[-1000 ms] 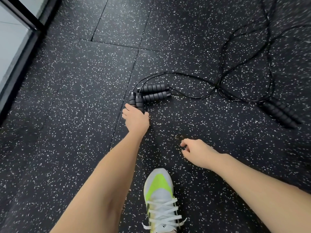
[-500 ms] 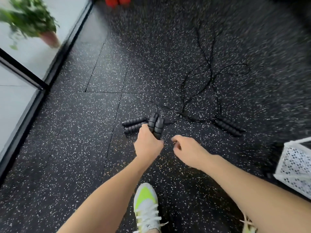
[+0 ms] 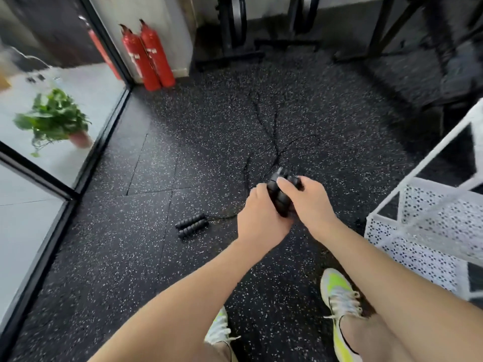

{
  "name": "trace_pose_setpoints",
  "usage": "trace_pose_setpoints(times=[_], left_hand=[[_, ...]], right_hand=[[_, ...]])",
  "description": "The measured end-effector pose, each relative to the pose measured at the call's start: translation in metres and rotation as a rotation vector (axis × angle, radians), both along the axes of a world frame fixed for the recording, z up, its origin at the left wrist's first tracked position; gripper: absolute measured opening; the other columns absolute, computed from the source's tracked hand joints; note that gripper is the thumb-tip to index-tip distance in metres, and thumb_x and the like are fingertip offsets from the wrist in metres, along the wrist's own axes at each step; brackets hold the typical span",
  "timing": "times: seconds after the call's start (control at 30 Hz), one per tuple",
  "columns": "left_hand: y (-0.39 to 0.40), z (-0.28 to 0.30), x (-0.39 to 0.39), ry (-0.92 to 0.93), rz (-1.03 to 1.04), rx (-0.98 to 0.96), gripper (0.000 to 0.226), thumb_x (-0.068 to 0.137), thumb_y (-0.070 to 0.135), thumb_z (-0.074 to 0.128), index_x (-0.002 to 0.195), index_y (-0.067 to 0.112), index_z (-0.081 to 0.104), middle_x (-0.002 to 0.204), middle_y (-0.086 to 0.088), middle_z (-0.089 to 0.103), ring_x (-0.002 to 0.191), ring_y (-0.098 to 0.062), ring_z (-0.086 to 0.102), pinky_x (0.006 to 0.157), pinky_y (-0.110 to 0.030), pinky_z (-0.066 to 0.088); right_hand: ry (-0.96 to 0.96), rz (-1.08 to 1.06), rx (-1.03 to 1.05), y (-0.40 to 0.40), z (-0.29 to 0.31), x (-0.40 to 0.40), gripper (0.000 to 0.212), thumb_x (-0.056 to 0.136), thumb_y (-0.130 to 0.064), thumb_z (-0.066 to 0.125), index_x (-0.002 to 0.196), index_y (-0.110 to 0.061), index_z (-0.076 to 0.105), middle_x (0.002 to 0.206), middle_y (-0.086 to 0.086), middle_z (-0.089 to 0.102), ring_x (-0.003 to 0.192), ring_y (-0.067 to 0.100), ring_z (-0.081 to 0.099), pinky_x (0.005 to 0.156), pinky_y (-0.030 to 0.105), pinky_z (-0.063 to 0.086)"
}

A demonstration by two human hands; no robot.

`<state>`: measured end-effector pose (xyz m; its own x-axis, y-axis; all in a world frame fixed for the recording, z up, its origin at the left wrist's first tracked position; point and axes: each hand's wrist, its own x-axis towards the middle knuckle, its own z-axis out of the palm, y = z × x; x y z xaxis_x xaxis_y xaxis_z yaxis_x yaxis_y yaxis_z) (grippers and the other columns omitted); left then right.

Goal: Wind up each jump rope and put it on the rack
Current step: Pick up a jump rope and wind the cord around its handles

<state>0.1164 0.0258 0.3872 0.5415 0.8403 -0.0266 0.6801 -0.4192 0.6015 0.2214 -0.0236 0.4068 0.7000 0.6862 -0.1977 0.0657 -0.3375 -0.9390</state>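
Hands meet above the speckled black rubber floor (image 3: 130, 257): the left hand (image 3: 261, 218) and right hand (image 3: 311, 202) both curl round a pair of ribbed black foam jump-rope handles (image 3: 281, 197), whose thin black cord (image 3: 274, 142) trails away across the floor, while another ribbed black handle pair (image 3: 192, 226) lies left of that grip and the white perforated metal rack (image 3: 428, 226) stands right.

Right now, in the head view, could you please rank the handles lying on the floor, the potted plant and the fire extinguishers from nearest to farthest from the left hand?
1. Handles on the floor, just to its left.
2. Fire extinguishers, far ahead by the wall.
3. Potted plant, far left behind the glass.
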Motion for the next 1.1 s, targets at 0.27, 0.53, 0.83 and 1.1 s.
trace_pose_setpoints(times=[0.27,0.53,0.83,1.1], left_hand=[[-0.055,0.039,-0.008,0.024,0.026,0.008,0.053,0.076,0.044,0.074,0.111,0.027,0.037,0.108,0.009,0.047,0.102,-0.022,0.058,0.076,-0.041,0.051],[-0.045,0.018,-0.017,0.047,0.032,-0.005,0.052,0.079,0.044,0.073,0.115,0.028,0.038,0.108,0.009,0.051,0.099,-0.021,0.058,0.077,-0.041,0.051],[0.027,0.031,-0.018,-0.086,-0.033,-0.276,0.034,0.075,0.020,0.071,0.090,0.034,0.043,0.073,0.014,0.058,0.064,-0.016,0.051,0.058,-0.032,0.040],[0.033,0.029,-0.014,-0.150,-0.148,-0.325,0.030,0.073,0.012,0.067,0.088,0.027,0.047,0.065,0.011,0.054,0.056,-0.011,0.042,0.056,-0.031,0.039]], right_hand=[[0.199,-0.017,0.143,-0.044,0.021,0.003,0.034,0.086,-0.039,0.069,0.067,-0.013,0.060,0.067,-0.003,0.061,0.071,0.014,0.058,0.072,0.051,0.056],[0.116,-0.005,0.147,-0.038,0.007,-0.011,0.029,0.093,-0.034,0.068,0.076,-0.011,0.063,0.069,0.001,0.063,0.067,0.007,0.055,0.070,0.036,0.047],[-0.269,-0.139,0.102,-0.008,0.019,0.023,0.041,0.105,-0.047,0.044,0.089,-0.018,0.067,0.079,-0.001,0.070,0.078,0.018,0.067,0.075,0.031,0.052],[-0.435,0.158,0.163,0.000,0.011,0.042,0.038,0.109,-0.038,0.037,0.116,-0.021,0.070,0.103,-0.011,0.069,0.098,-0.006,0.057,0.088,0.011,0.039]])
